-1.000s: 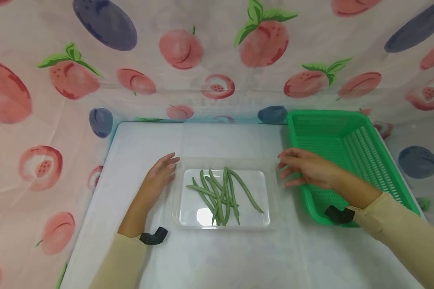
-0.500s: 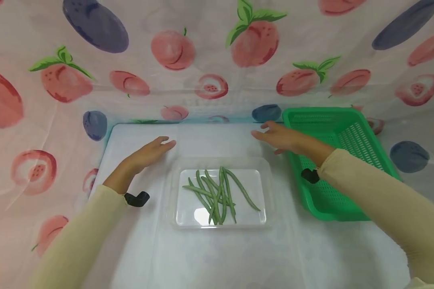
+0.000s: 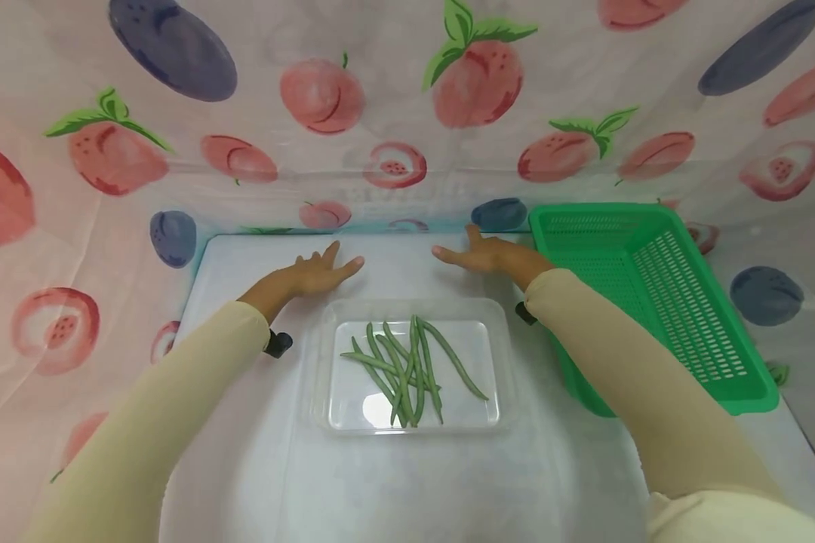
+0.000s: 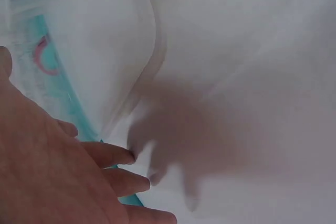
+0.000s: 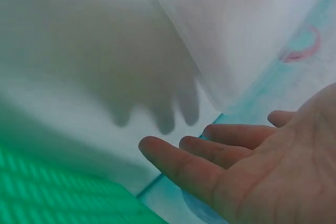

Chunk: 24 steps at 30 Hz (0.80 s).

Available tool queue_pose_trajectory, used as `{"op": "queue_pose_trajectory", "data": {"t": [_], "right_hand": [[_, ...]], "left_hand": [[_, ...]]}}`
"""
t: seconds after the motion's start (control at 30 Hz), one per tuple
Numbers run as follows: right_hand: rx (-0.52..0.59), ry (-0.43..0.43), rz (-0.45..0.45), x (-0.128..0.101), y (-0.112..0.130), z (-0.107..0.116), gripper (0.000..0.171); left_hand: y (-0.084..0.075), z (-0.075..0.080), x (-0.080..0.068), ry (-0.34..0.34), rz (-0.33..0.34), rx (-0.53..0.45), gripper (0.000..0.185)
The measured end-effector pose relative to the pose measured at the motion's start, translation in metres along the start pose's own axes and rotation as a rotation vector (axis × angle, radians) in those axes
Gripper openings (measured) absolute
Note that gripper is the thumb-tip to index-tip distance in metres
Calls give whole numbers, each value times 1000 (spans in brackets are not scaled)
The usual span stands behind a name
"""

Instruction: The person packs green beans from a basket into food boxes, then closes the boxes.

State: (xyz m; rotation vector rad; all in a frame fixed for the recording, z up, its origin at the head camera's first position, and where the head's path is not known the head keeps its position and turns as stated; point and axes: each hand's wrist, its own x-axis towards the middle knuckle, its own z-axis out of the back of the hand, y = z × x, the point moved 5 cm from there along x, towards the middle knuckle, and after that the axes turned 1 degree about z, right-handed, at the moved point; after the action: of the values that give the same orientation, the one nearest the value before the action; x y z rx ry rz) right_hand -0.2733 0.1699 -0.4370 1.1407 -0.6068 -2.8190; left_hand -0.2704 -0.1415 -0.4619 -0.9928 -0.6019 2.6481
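Left hand (image 3: 315, 275): fingers straight and spread, holding nothing, stretched out over the far part of the table (image 3: 407, 483), just beyond the back left corner of the clear plastic tray (image 3: 326, 362). The left wrist view shows its fingers extended above the white surface, with their shadow below.

Right hand (image 3: 485, 255): fingers straight and spread, holding nothing, over the far part of the table, beyond the tray's back right corner and just beside the near left corner of the green basket (image 3: 754, 392).

Clear plastic tray: rectangular, at the middle of the table, between the two cream sleeves.

Green beans (image 3: 407, 366): a loose bunch of long pods lying in the tray, crossing one another, apart from both hands.

Green basket: slotted plastic, at the right of the table.

Backdrop cloth (image 3: 407, 113): pale, printed with peaches and plums, hung behind and at both sides.
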Motion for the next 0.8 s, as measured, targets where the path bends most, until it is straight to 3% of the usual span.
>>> {"op": "queue_pose_trajectory", "data": {"t": [0.3,0.43,0.5,0.63,0.8], "right_hand": [[99,36,-24,12,7,-14,127],[149,9,-13,12,10,-15,129],[217,-25,-1,11,10,-14,128],[462,-114,6,6,7,-9,125],[732,-266,-29,-11,-2,2,127]], "left_hand": [[-21,3,10,24,19,-77,107],[-25,2,9,30,44,-131,111],[-27,2,8,20,41,-166,113],[-27,4,2,-42,3,-275,115],[-29,12,-16,-178,-101,-517,106]]}}
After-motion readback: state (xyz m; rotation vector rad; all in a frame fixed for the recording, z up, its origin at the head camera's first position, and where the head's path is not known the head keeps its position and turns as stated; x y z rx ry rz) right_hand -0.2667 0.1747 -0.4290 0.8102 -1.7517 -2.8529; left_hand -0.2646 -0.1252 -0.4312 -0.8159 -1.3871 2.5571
